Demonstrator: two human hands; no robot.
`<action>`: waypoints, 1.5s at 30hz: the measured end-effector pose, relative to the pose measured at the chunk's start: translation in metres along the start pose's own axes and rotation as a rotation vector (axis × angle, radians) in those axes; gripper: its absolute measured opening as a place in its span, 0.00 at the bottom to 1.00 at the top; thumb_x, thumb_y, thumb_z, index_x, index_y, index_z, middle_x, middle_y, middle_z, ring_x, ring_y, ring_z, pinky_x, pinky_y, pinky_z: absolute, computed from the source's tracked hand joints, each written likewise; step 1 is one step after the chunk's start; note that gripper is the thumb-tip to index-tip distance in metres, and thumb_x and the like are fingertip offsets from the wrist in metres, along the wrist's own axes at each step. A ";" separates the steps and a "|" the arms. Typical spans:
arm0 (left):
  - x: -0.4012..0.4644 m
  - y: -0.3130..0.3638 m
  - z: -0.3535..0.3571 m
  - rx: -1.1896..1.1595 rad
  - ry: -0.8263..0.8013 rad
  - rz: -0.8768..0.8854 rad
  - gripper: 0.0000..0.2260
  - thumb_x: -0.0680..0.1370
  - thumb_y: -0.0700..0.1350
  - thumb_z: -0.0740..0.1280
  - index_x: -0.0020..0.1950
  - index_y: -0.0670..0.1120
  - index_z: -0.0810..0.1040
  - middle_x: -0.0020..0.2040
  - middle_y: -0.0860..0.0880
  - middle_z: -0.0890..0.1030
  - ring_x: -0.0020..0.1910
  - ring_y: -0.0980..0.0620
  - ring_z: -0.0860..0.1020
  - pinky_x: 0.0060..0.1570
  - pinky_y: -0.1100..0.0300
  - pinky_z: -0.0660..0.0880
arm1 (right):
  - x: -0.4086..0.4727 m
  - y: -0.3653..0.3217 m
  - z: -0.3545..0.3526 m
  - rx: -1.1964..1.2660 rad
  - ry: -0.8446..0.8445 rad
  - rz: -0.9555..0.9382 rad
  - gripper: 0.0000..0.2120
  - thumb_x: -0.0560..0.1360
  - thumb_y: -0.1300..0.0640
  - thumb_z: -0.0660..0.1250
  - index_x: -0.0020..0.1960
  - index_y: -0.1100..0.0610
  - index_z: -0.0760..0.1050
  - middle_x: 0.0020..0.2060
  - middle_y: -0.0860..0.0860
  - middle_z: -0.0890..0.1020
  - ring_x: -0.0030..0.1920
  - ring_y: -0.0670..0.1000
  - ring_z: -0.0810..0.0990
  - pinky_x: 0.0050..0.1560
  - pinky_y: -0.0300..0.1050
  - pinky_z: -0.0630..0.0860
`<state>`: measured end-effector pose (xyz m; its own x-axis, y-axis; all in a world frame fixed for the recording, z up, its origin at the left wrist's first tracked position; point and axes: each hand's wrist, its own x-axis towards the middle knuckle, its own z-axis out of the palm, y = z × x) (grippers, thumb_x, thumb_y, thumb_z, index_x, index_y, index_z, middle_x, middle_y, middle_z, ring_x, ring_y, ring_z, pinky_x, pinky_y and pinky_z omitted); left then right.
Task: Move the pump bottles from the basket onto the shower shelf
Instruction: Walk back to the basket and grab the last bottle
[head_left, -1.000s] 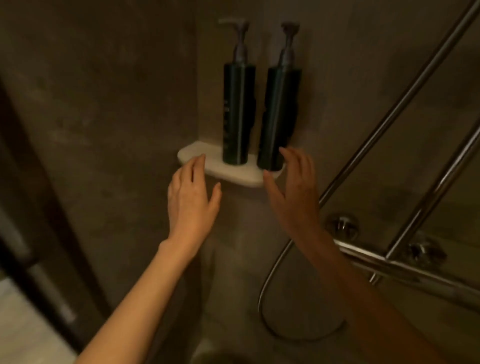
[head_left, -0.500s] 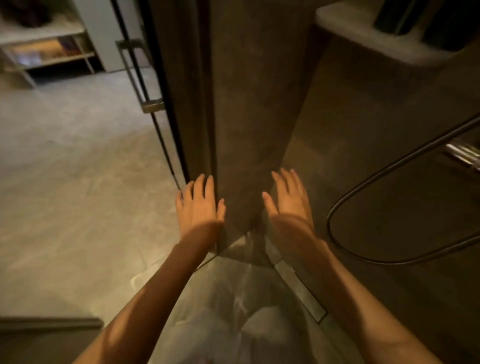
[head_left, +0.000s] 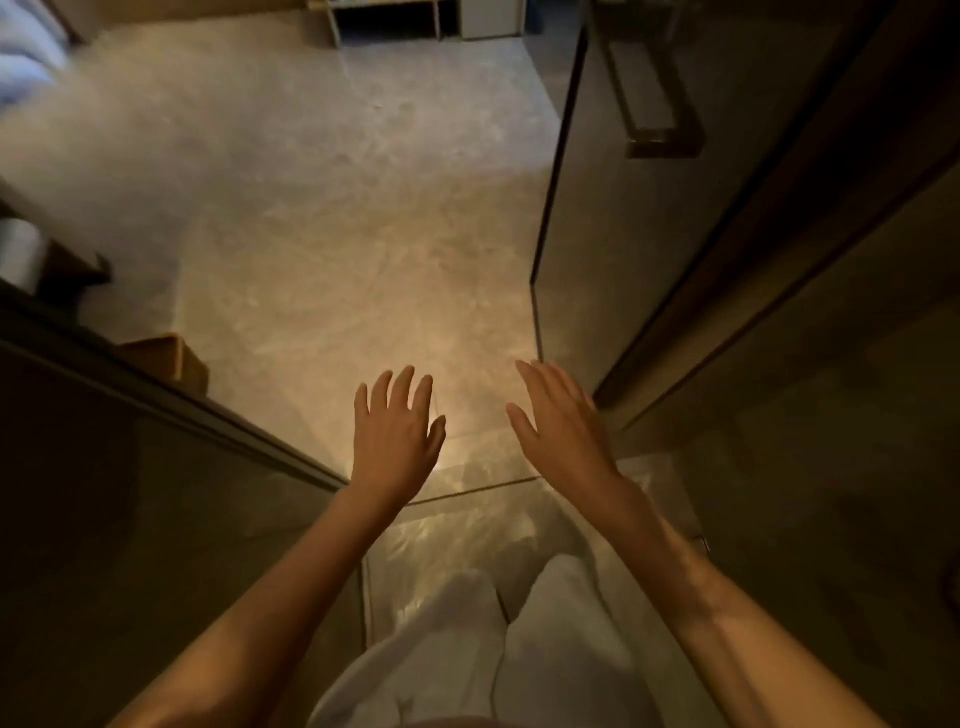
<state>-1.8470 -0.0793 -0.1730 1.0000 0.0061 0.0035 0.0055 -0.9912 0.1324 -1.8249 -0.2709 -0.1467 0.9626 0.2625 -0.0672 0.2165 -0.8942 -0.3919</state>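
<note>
the view has been swung away from the shower corner: a second ago two dark pump bottles were seen standing upright on the white shelf, with both hands just below it. now neither bottles, shelf nor basket are in view, so where they lie at this moment cannot be told from this frame. instead the pale bathroom floor (head_left: 322, 249) is seen from above, framed by a dark glass panel (head_left: 130, 493) along the left edge and a glass door (head_left: 587, 197) with a handle (head_left: 654, 104) along the right edge. the left hand (head_left: 395, 431) and the right hand (head_left: 561, 421) are held out side by side over the floor, fingers spread apart, nothing gripped. white trousers (head_left: 493, 639) are seen at the bottom edge. it is judged that two bottles have been placed and the shower is being left, perhaps for the basket.
</note>
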 end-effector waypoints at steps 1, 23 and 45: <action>0.001 -0.013 0.001 0.001 -0.004 -0.015 0.22 0.76 0.50 0.66 0.67 0.42 0.71 0.68 0.38 0.72 0.66 0.34 0.69 0.64 0.36 0.65 | 0.007 -0.009 0.007 0.004 -0.019 -0.008 0.24 0.80 0.48 0.55 0.74 0.54 0.60 0.74 0.53 0.65 0.75 0.55 0.59 0.72 0.52 0.58; 0.229 -0.170 0.039 -0.114 -0.068 -0.462 0.20 0.76 0.48 0.64 0.66 0.41 0.70 0.66 0.38 0.73 0.64 0.37 0.70 0.62 0.43 0.66 | 0.359 -0.061 0.079 -0.078 -0.332 -0.301 0.23 0.80 0.52 0.56 0.73 0.58 0.61 0.69 0.58 0.70 0.70 0.59 0.66 0.69 0.58 0.64; 0.467 -0.421 0.035 -0.182 -0.010 -0.857 0.21 0.78 0.49 0.60 0.68 0.42 0.68 0.66 0.39 0.72 0.64 0.39 0.69 0.65 0.47 0.63 | 0.722 -0.265 0.159 -0.216 -0.425 -0.569 0.27 0.78 0.46 0.58 0.73 0.56 0.60 0.72 0.57 0.66 0.75 0.60 0.57 0.73 0.59 0.54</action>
<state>-1.3819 0.3365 -0.2621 0.6518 0.7373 -0.1778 0.7552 -0.6095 0.2413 -1.2134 0.2129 -0.2379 0.5550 0.7854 -0.2742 0.7325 -0.6176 -0.2864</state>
